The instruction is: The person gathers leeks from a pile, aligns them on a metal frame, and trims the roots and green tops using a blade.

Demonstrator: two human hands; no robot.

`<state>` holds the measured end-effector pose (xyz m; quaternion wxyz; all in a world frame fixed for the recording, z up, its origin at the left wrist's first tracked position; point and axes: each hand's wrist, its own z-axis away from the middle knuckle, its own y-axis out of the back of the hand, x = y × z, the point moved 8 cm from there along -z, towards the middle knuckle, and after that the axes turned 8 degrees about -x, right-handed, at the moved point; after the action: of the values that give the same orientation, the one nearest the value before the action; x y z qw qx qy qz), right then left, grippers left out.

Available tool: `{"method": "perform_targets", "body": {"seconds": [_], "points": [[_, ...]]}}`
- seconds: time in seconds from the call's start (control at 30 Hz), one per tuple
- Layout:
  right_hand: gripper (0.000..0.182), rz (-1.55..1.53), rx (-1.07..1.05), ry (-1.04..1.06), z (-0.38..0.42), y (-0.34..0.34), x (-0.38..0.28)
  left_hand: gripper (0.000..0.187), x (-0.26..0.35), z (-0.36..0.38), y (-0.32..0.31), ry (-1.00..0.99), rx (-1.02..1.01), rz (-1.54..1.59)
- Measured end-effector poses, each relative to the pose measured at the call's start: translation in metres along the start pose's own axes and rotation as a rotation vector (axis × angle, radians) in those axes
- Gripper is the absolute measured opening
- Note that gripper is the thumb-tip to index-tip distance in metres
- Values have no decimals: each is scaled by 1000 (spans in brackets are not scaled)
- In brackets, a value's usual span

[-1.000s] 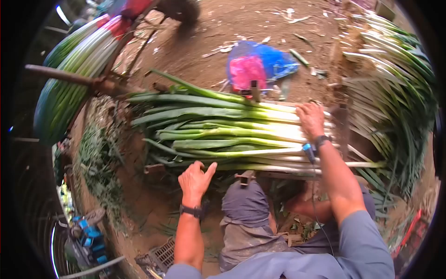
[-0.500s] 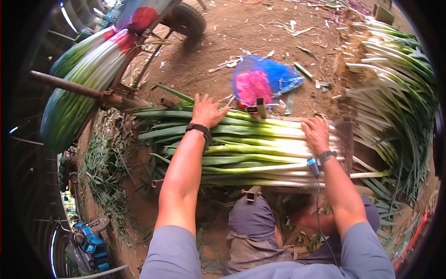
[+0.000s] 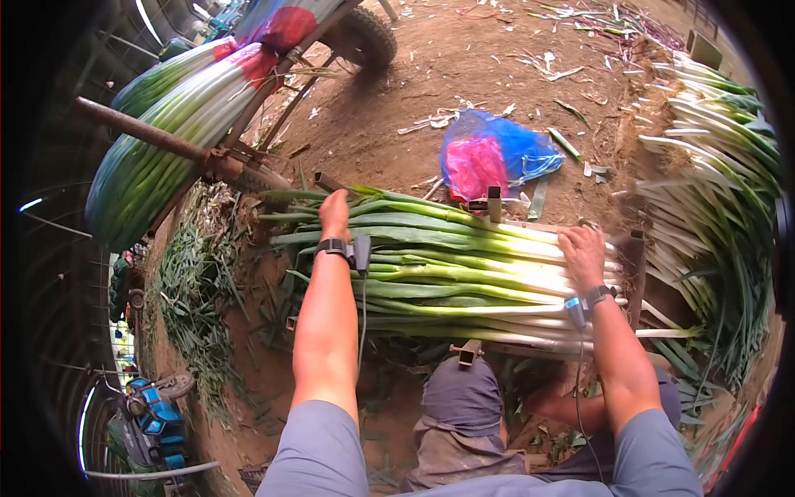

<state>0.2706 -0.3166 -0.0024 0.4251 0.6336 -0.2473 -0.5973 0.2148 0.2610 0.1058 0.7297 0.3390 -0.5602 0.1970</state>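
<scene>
Long green onions lie side by side in a low metal frame, white ends to the right and green leaves to the left. My left hand is at the far edge of the leaves, seen edge-on, its fingers mostly hidden. On the white stalks near the right end of the frame rests my right hand, fingers spread over them. A wrist device with a cable sits on each forearm. Beyond the frame lie blue and pink plastic bags.
Loose onions are piled on the right. Tied bundles hang over a cart with a wheel at upper left. Cut leaves cover the ground at left, near a blue machine. Metal posts rise from the frame.
My left hand has turned edge-on at the leaves, and a stray leaf beyond it has come down to the pile. My right hand stays on the white stalks. The whole view has shifted slightly.
</scene>
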Motion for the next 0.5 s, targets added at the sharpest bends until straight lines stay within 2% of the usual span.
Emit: {"method": "perform_targets", "body": {"seconds": [0.03, 0.07, 0.1, 0.13, 0.17, 0.23, 0.3, 0.37, 0.43, 0.5], "points": [[33, 18, 10, 26, 0, 1, -5, 38, -18, -16, 12, 93, 68, 163], [31, 38, 20, 44, 1, 3, -9, 34, -23, -34, 32, 72, 74, 80], [31, 37, 0, 35, -2, -2, -4, 31, -8, -29, 21, -53, 36, -55], [31, 52, 99, 110, 4, -1, -6, 28, 7, -23, 9, -182, 14, -186], [32, -26, 42, 40, 1, 2, -6, 26, 53, 18, -14, -419, -39, -357], [33, -4, 3, 11, 1, -1, -6, 24, 103, 87, -56, -880, 67, -888], [33, 17, -1, 17, -1, 0, -6, 28, 119, 148, -114, -766, -265, -1031], [33, 46, 42, 24, 1, 1, -7, 37, 79, 187, -170, -724, -713, -1023], [34, 36, 20, 14, 0, 3, -9, 54, 43, 214, -202, -741, -826, -1254], [33, 6, 27, 13, 3, 6, -10, 74, 3, 220, -206, -889, -733, -1300]]}}
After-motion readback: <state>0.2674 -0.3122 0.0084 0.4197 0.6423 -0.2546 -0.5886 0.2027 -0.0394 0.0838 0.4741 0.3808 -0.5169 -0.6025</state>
